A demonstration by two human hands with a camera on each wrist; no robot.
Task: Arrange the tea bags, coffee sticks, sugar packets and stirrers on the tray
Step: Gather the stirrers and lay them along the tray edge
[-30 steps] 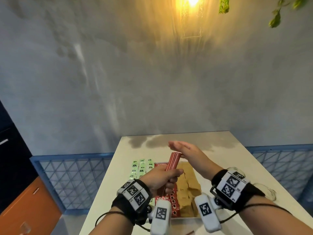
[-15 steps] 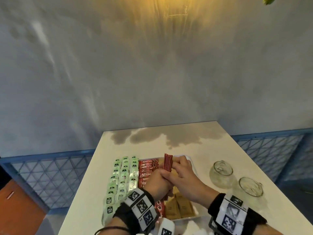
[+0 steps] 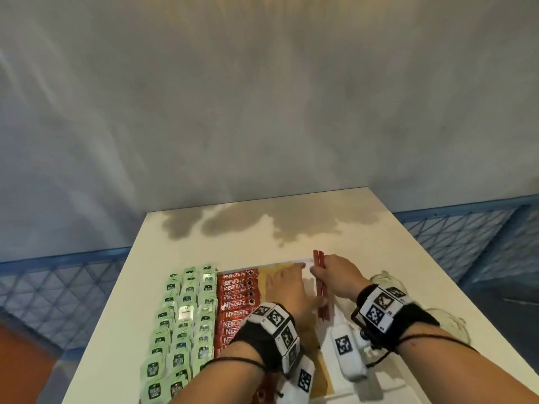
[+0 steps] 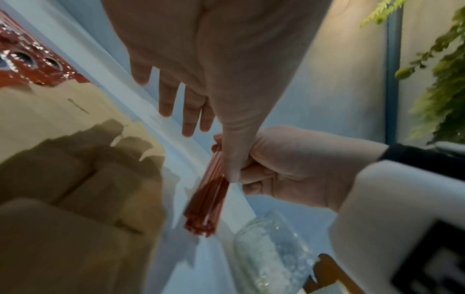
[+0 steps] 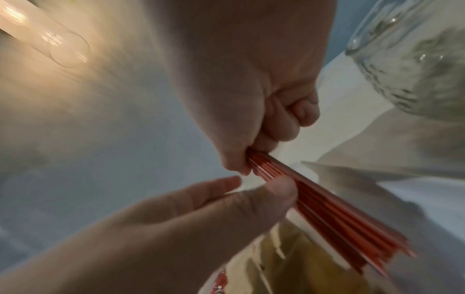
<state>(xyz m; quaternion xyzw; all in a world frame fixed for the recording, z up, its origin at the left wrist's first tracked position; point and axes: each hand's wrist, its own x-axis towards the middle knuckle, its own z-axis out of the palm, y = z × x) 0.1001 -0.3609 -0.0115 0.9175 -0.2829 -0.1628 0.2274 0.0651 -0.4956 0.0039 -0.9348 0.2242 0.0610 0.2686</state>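
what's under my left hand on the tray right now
Brown sugar packets lie under the flat left hand, beside the red stirrers gripped by the right hand. What its palm covers is hidden.

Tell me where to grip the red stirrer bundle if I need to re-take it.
Grip the red stirrer bundle around its middle, from the right side, where the right hand pinches it now. It lies lengthwise along the tray's right edge; the left hand and brown sugar packets block the left.

We see dim, greyish light in the head view, with soft blotchy shadows on the table (image 3: pixel 291 225) top; warm glow falls from a lamp (image 5: pixel 45 37) in the right wrist view; both wrist views are blurred and stretched at the edges
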